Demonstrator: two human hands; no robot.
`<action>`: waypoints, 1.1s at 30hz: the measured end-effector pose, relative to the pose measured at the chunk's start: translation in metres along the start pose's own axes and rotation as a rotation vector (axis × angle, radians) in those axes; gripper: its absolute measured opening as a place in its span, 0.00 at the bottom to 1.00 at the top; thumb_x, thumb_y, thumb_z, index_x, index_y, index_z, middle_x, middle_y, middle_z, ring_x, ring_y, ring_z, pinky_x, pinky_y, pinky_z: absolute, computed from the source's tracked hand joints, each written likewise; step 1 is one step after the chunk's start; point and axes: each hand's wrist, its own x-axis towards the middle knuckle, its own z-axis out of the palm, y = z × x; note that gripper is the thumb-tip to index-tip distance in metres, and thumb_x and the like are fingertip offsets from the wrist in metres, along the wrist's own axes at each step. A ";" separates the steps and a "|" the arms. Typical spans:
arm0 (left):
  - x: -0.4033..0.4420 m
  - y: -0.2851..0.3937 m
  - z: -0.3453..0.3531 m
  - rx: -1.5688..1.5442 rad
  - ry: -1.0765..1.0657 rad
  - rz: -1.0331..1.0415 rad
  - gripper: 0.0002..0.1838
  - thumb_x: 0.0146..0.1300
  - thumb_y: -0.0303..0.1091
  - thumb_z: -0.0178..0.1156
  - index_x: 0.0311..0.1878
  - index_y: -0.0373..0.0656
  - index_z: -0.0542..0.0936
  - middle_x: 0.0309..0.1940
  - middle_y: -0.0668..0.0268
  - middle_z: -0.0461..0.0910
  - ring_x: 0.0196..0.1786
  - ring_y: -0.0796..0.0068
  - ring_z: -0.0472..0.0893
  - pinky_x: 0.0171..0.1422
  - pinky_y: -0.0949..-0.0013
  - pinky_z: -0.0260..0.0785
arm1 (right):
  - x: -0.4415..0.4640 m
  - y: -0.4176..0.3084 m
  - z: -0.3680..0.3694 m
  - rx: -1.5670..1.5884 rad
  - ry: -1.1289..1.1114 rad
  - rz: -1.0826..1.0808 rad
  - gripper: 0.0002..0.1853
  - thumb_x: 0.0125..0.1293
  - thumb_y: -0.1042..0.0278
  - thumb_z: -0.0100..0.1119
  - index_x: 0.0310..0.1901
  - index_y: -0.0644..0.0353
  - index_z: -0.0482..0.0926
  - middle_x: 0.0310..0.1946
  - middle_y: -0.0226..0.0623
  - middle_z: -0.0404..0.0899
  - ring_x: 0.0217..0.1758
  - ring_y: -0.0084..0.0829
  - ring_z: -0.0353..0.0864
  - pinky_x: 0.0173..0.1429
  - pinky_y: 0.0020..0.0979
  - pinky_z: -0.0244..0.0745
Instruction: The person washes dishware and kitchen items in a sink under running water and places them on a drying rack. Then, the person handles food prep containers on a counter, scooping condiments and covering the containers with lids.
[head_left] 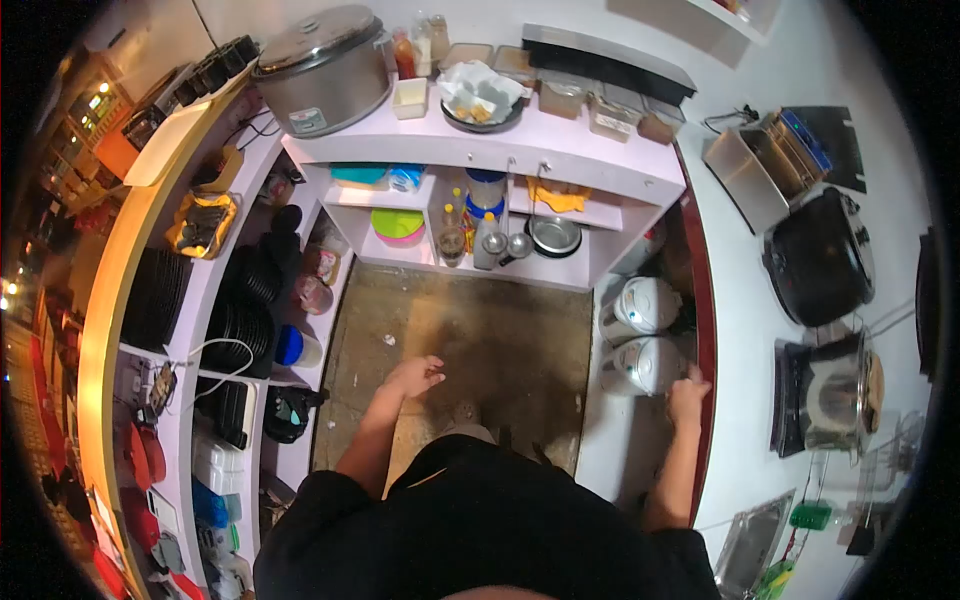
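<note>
My left hand [416,377] hangs over the brown floor [470,320] with its fingers loosely bent and apart, and nothing is in it. On the other side, my right hand [687,396] is by the dark red edge [708,350] of the right counter, close to a white lidded container [632,366]. Its fingers look apart, a little blurred, and hold nothing I can see. Whether it touches the edge I cannot tell. A second white container [640,305] stands just behind the first.
Ahead, a lilac shelf unit [455,150] carries a large rice cooker [325,75] and a paper-lined bowl [480,100]. Shelves with black plates [240,335] line the left. On the right counter are a black cooker [820,255], a steel pot [835,390] and a sink [750,545].
</note>
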 end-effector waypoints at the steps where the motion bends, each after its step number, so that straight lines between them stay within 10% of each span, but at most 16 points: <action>1: 0.008 -0.009 -0.017 -0.064 0.038 -0.012 0.19 0.53 0.39 0.60 0.45 0.37 0.75 0.38 0.53 0.78 0.43 0.61 0.78 0.47 0.65 0.69 | 0.028 -0.024 -0.002 -0.027 -0.039 -0.142 0.09 0.51 0.73 0.56 0.35 0.62 0.79 0.32 0.44 0.80 0.39 0.41 0.78 0.42 0.36 0.71; 4: 0.041 -0.040 -0.065 -0.193 0.134 -0.087 0.20 0.51 0.38 0.61 0.44 0.35 0.75 0.39 0.54 0.78 0.42 0.63 0.78 0.46 0.66 0.69 | 0.088 -0.096 0.038 1.123 0.051 -0.037 0.11 0.58 0.68 0.56 0.40 0.64 0.78 0.24 0.34 0.77 0.30 0.18 0.76 0.36 0.24 0.71; 7: 0.097 0.002 -0.155 0.079 0.513 -0.011 0.23 0.45 0.40 0.64 0.44 0.36 0.76 0.37 0.53 0.78 0.40 0.63 0.78 0.46 0.67 0.69 | 0.124 -0.157 0.038 0.592 -0.034 -0.320 0.12 0.52 0.69 0.59 0.38 0.63 0.78 0.32 0.48 0.78 0.34 0.42 0.79 0.38 0.34 0.73; 14: 0.297 0.047 -0.354 0.231 1.027 0.201 0.23 0.45 0.42 0.63 0.41 0.35 0.76 0.37 0.51 0.78 0.42 0.56 0.77 0.47 0.63 0.68 | 0.247 -0.135 0.053 0.604 -0.303 -0.324 0.12 0.52 0.69 0.59 0.39 0.64 0.77 0.31 0.46 0.79 0.34 0.36 0.79 0.40 0.30 0.72; 17: 0.381 0.041 -0.396 0.384 1.015 0.104 0.31 0.42 0.47 0.64 0.47 0.34 0.72 0.41 0.49 0.76 0.46 0.54 0.75 0.51 0.61 0.66 | 0.316 -0.111 0.031 0.775 -0.122 -0.198 0.11 0.54 0.73 0.59 0.39 0.66 0.77 0.29 0.41 0.80 0.32 0.24 0.77 0.39 0.26 0.72; 22: 0.470 -0.018 -0.403 0.352 0.777 -0.248 0.56 0.32 0.56 0.67 0.61 0.31 0.53 0.54 0.46 0.66 0.56 0.52 0.69 0.60 0.63 0.61 | 0.416 -0.121 -0.070 0.771 0.257 -0.040 0.11 0.55 0.69 0.57 0.38 0.67 0.77 0.31 0.47 0.79 0.33 0.36 0.80 0.37 0.30 0.73; 26: 0.423 0.032 -0.412 0.470 0.725 -0.408 0.39 0.35 0.50 0.65 0.49 0.33 0.70 0.47 0.48 0.72 0.51 0.54 0.72 0.57 0.62 0.63 | 0.468 -0.130 -0.137 0.768 0.372 -0.090 0.11 0.57 0.69 0.56 0.39 0.65 0.77 0.31 0.40 0.80 0.32 0.25 0.78 0.31 0.24 0.70; 31: 0.312 0.120 -0.429 0.086 0.593 -0.035 0.40 0.32 0.37 0.62 0.56 0.39 0.66 0.46 0.54 0.73 0.50 0.54 0.73 0.57 0.61 0.62 | 0.485 -0.149 -0.193 0.866 0.451 -0.296 0.10 0.55 0.70 0.58 0.39 0.63 0.78 0.31 0.39 0.80 0.32 0.26 0.78 0.36 0.25 0.71; 33: 0.305 0.195 -0.437 0.409 0.401 0.182 0.44 0.27 0.36 0.63 0.57 0.37 0.64 0.47 0.54 0.72 0.49 0.52 0.72 0.55 0.60 0.63 | 0.468 -0.171 -0.207 1.038 0.359 -0.454 0.14 0.51 0.67 0.62 0.40 0.62 0.78 0.35 0.39 0.80 0.38 0.31 0.78 0.43 0.30 0.71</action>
